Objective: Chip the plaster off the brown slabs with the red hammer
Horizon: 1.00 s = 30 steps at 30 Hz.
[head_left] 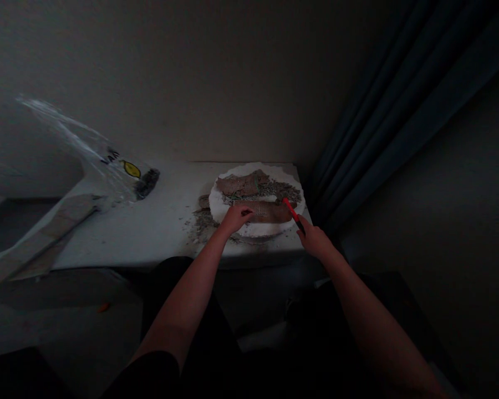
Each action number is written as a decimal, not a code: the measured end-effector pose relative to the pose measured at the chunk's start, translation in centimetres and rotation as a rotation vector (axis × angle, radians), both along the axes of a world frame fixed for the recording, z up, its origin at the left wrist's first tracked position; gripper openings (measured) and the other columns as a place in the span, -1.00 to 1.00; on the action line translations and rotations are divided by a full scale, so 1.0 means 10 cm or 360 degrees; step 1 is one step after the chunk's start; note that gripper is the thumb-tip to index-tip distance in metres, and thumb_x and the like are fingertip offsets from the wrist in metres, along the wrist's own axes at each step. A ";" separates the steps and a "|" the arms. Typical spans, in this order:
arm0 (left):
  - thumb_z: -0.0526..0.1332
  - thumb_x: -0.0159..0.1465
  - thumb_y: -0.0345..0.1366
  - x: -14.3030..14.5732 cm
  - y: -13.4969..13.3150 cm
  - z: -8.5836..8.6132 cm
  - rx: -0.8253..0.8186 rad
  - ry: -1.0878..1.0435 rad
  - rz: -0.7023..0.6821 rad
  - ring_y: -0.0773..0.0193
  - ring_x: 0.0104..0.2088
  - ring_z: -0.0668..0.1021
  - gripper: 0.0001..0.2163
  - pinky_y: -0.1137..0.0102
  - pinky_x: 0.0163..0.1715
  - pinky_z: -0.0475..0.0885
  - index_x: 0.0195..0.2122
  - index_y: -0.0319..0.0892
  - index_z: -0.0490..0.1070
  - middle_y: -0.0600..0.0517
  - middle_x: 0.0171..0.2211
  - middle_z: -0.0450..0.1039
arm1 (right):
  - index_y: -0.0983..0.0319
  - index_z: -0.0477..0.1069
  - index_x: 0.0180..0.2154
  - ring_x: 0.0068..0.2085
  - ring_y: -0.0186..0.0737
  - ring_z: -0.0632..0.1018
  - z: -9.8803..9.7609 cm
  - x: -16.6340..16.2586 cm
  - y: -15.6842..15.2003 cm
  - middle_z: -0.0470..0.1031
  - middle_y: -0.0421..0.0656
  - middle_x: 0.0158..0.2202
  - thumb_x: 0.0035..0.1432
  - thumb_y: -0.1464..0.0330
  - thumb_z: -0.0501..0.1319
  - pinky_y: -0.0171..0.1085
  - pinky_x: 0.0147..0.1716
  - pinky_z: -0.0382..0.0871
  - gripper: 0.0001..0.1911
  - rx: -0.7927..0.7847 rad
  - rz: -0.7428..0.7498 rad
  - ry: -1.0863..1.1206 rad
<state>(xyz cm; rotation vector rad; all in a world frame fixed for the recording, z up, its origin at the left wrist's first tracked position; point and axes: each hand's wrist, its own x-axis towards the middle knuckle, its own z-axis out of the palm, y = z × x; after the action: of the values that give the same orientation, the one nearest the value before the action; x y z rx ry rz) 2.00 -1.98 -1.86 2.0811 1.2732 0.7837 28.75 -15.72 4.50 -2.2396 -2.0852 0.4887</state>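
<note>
A thin red-and-black hand tool (pixel 291 209) is gripped in my right hand (pixel 315 239). Its red end reaches the right part of a long brown slab (pixel 270 211); the exact kind of tool is too dim to tell. My left hand (pixel 234 218) has its fingers curled at the slab's left end, holding it. The slab lies across the front of a white, round, rough-edged base (pixel 258 228). Behind it on the same base lies a second brown piece (pixel 242 184), with grey-brown crumbs (pixel 285 190) and small green bits around.
The base stands on a white-covered table (pixel 128 238) against a wall. Loose crumbs (pixel 203 224) lie left of the base. Farther left is a clear plastic bag (pixel 95 149) with a yellow print and dark contents. A dark curtain (pixel 378 105) hangs at the right.
</note>
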 end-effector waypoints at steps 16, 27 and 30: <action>0.18 0.32 -0.17 0.38 0.07 -0.10 0.0057 -0.0055 -0.0088 0.25 -0.33 0.56 -0.75 0.38 -0.27 0.39 -0.28 -0.21 0.59 0.00 -0.34 0.61 | 0.17 -0.08 0.45 -0.07 0.02 0.62 0.00 0.03 0.04 0.60 0.07 -0.03 0.42 0.29 0.03 -0.18 -0.11 0.39 -0.35 -0.0056 0.0017 0.0000; 0.18 0.34 -0.16 0.39 0.07 -0.14 0.0128 0.0030 -0.0119 0.25 -0.34 0.53 -0.75 0.38 -0.27 0.36 -0.31 -0.20 0.56 0.00 -0.35 0.58 | 0.17 -0.06 0.45 -0.07 0.01 0.63 -0.01 0.03 0.05 0.60 0.08 -0.03 0.42 0.30 0.04 -0.18 -0.13 0.41 -0.35 -0.0034 0.0021 0.0019; 0.16 0.35 -0.17 0.38 0.06 -0.17 0.0198 0.0099 -0.0137 0.26 -0.37 0.51 -0.73 0.38 -0.28 0.35 -0.37 -0.20 0.52 0.01 -0.40 0.53 | 0.19 0.01 0.43 -0.08 0.02 0.63 -0.01 0.03 0.02 0.61 0.08 -0.03 0.41 0.32 0.06 -0.17 -0.11 0.42 -0.37 0.0031 0.0002 0.0062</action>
<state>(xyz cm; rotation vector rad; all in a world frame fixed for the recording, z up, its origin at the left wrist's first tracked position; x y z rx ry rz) 5.78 -1.34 -3.58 2.2597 1.1856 0.7835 29.07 -15.50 4.37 -2.1999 -2.0641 0.5055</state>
